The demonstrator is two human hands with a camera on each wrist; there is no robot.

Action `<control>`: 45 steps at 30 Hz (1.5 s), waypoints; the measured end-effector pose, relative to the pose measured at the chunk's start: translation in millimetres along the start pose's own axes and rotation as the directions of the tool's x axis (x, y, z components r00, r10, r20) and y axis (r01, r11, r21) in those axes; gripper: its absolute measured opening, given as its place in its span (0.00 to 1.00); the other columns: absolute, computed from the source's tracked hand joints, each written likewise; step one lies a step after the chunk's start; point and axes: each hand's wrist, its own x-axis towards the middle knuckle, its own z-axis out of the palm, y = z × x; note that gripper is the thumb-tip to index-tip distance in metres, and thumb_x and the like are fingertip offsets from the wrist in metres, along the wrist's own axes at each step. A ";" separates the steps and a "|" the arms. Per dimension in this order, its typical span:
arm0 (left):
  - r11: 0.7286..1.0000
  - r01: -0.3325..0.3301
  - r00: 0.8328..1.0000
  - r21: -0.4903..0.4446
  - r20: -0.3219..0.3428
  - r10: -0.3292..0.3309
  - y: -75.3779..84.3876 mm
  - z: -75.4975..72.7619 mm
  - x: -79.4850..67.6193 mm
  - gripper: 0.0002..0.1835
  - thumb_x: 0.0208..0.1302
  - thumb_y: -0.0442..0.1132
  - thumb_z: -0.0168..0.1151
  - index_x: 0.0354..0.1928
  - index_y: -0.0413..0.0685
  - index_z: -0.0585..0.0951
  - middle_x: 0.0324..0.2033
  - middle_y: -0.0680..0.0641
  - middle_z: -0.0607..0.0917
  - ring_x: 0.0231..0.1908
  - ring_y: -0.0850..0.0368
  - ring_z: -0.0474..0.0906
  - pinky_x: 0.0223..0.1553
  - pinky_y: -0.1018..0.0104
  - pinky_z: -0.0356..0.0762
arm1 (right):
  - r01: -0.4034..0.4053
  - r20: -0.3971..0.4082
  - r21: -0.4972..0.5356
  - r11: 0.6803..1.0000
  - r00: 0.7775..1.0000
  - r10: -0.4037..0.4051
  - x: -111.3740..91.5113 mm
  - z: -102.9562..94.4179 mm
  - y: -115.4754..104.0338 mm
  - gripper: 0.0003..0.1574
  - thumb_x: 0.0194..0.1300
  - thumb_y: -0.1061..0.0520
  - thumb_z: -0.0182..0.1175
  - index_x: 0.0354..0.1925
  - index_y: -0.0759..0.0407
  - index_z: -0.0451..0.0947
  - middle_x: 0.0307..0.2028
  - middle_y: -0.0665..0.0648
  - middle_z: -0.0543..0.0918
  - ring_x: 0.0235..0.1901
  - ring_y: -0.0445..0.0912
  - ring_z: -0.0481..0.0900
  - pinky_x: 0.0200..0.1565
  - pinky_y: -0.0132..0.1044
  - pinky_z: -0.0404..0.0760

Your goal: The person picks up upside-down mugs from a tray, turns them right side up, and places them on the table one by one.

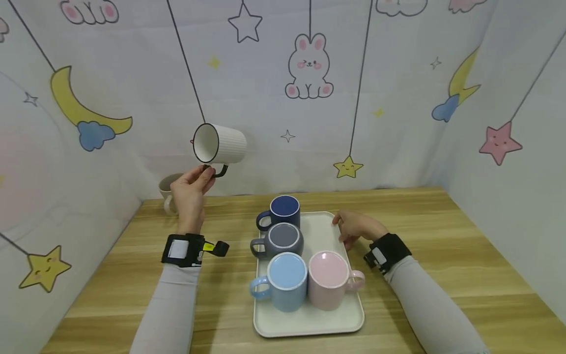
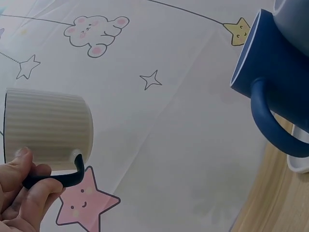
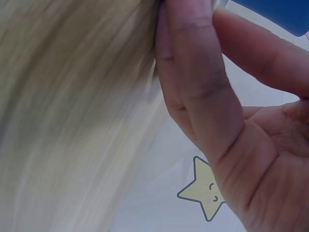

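My left hand (image 1: 190,189) holds a white ribbed mug (image 1: 232,145) in the air by its black handle (image 2: 72,180). The mug lies sideways, with its black-rimmed mouth facing left in the head view. At the tray's far right side, my right hand (image 1: 355,227) grips the edge of the white tray (image 1: 319,231), thumb and fingers at the rim. On the tray stand a dark blue mug (image 1: 285,207), a grey mug (image 1: 283,237), a light blue mug (image 1: 287,282) and a pink mug (image 1: 328,280). Their handles point left, except the pink one's, which points right.
A beige mug (image 1: 169,186) stands at the back left of the wooden table (image 1: 411,216), partly hidden behind my left hand. A printed white curtain (image 1: 274,108) encloses the back and sides. Straps with small devices circle both wrists.
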 end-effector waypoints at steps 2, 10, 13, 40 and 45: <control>1.000 0.012 1.000 0.003 -0.012 -0.012 0.4 0.1 0.1 0.17 0.64 0.31 0.72 0.52 0.29 0.85 0.40 0.46 0.86 0.43 0.58 0.88 0.49 0.68 0.85 | 0.001 0.002 0.001 1.000 1.000 -0.001 -0.2 -0.1 1.2 0.31 0.64 0.76 0.61 0.63 0.71 0.66 0.40 0.64 0.71 0.24 0.49 0.81 0.31 0.37 0.88; 0.998 0.069 0.995 0.011 -0.078 -0.068 -4.9 0.4 -0.7 0.19 0.64 0.31 0.72 0.55 0.27 0.84 0.40 0.46 0.84 0.42 0.58 0.86 0.48 0.70 0.85 | 0.011 0.001 0.011 1.000 1.000 -0.011 -3.2 0.0 1.4 0.32 0.62 0.77 0.62 0.63 0.72 0.67 0.38 0.62 0.70 0.25 0.49 0.81 0.31 0.38 0.89; 0.997 0.077 0.990 -0.006 -0.120 -0.077 -9.6 1.1 -0.4 0.17 0.64 0.29 0.72 0.53 0.27 0.84 0.37 0.46 0.84 0.39 0.59 0.86 0.45 0.71 0.86 | 0.014 0.003 0.017 1.000 1.000 -0.014 -3.9 0.3 1.7 0.31 0.61 0.77 0.62 0.62 0.72 0.67 0.37 0.61 0.69 0.25 0.49 0.81 0.31 0.38 0.89; 0.967 0.148 0.963 0.205 -0.251 -0.094 -57.5 -31.1 3.0 0.16 0.61 0.29 0.75 0.47 0.25 0.86 0.32 0.50 0.85 0.34 0.59 0.87 0.38 0.70 0.87 | 0.032 0.018 0.006 0.999 0.999 -0.032 -4.9 1.4 -4.0 0.31 0.61 0.76 0.63 0.61 0.72 0.66 0.37 0.61 0.69 0.24 0.49 0.82 0.31 0.38 0.89; 0.944 0.206 0.955 0.258 -0.264 -0.136 -63.1 -34.6 3.3 0.16 0.61 0.31 0.76 0.48 0.28 0.87 0.32 0.51 0.85 0.32 0.61 0.85 0.37 0.71 0.87 | 0.020 0.018 0.003 1.000 1.000 -0.020 -4.6 0.1 -3.2 0.31 0.61 0.76 0.63 0.61 0.71 0.66 0.39 0.62 0.69 0.25 0.48 0.81 0.32 0.38 0.89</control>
